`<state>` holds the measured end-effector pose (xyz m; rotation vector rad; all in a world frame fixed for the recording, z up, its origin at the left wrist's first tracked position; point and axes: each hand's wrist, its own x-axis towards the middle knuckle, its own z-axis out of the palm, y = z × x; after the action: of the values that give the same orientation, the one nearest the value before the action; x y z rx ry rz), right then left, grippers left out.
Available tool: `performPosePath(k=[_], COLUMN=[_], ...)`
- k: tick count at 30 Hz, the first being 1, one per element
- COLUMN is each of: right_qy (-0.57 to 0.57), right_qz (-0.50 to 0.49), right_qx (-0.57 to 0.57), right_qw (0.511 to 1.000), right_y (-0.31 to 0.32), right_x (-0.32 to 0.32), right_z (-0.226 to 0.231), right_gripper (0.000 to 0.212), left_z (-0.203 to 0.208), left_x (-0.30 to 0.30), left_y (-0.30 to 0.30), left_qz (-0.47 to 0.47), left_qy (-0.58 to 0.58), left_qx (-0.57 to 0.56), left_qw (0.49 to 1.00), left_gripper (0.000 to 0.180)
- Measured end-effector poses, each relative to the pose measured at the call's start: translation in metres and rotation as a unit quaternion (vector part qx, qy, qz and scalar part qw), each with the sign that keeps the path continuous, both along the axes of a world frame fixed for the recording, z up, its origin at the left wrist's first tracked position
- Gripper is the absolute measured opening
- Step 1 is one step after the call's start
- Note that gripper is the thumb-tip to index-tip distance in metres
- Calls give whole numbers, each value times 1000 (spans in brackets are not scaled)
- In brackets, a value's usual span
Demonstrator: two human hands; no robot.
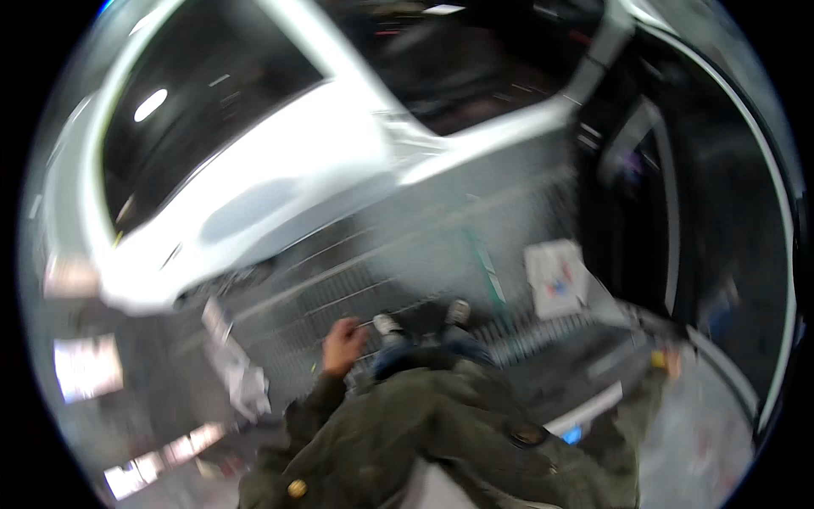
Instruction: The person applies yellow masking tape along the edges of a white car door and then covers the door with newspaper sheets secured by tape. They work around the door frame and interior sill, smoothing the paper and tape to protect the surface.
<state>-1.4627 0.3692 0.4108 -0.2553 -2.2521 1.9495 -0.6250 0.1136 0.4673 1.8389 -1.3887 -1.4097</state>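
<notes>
We are looking down past our own olive-green jacket [441, 433] at a grey floor [424, 246], and the whole picture is smeared by motion, so fine detail is hard to read.

Our left hand [342, 346] is hanging out in front of the jacket's sleeve, just left of our two shoes [421, 320]. Its fingers are curling inward, and they seem to be pinching a thin, pale, rod-like thing [363, 324] that is sticking out toward the nearer shoe; we cannot tell what that thing is. It is sitting just above the floor's grated strip, close to the left shoe.

Our right hand [670, 363] is reaching far out toward the right edge of the view, at the end of the green sleeve. It is too blurred for us to tell whether its fingers are spreading or closing; a small yellowish patch is showing beside it.

A white car [280, 170] is filling the upper left, its dark windscreen catching ceiling lights. A white sheet with coloured marks [555, 278] is lying on the floor to the right of our shoes, next to a dark open car door [653, 178]. Crumpled pale paper [237, 365] is lying on the floor left of our left hand.
</notes>
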Motion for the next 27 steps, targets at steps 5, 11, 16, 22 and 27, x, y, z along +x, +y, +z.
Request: performPosePath(k=[5, 11, 16, 22, 27], right_qy=[-78, -266, -361, -242, -264], right_qz=[3, 113, 546, 590, 362], right_qx=[5, -11, 15, -38, 41], right_qw=[997, 957, 756, 770, 893], right_y=[-72, -151, -262, -306, -249], right_x=[70, 190, 311, 423, 373], right_z=[-94, -177, -168, -77, -27], right_gripper=[18, 21, 32, 37, 24], left_z=[29, 5, -1, -8, -35], left_x=[-13, -3, 27, 79, 117], left_y=[1, 77, 97, 80, 58], left_qz=[-28, 111, 182, 153, 126], left_qy=[-76, -32, -10, 3, 107], left_qx=[-30, 6, 3, -24, -24], left_qw=[996, 993, 983, 988, 986], left_gripper=[29, 28, 26, 21, 17])
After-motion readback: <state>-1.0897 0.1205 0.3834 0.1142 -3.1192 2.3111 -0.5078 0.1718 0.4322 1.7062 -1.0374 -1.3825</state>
